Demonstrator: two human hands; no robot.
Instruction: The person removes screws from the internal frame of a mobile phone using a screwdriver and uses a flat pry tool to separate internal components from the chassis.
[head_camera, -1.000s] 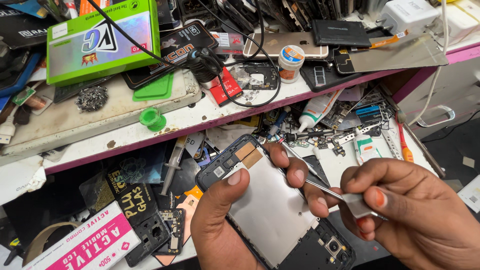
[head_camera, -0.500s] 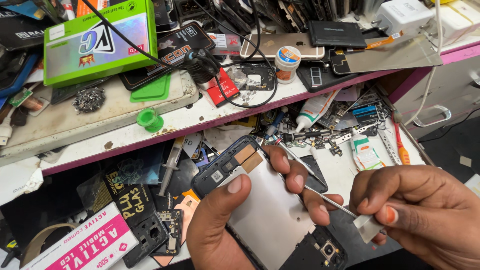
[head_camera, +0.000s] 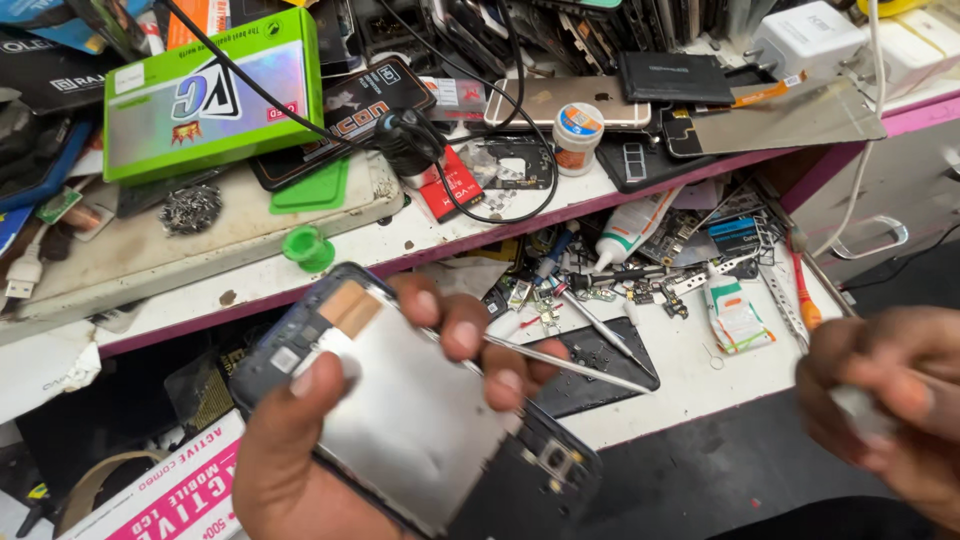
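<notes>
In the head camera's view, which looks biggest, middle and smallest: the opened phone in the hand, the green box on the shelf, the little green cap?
1. Opened phone, though it is nearest the camera, so this is unsure.
2. Green box, looking almost as large.
3. Green cap, clearly smallest.

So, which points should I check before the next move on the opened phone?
1. Left hand grips the opened phone by both edges: ok.
2. Metal plate faces up, uncovered: ok.
3. Right hand sharp enough to judge its grip: not ok, blurred.
4. Tweezers tip placed on the phone: cannot tell.
5. Small loose parts lie apart from the hands: ok.
</notes>
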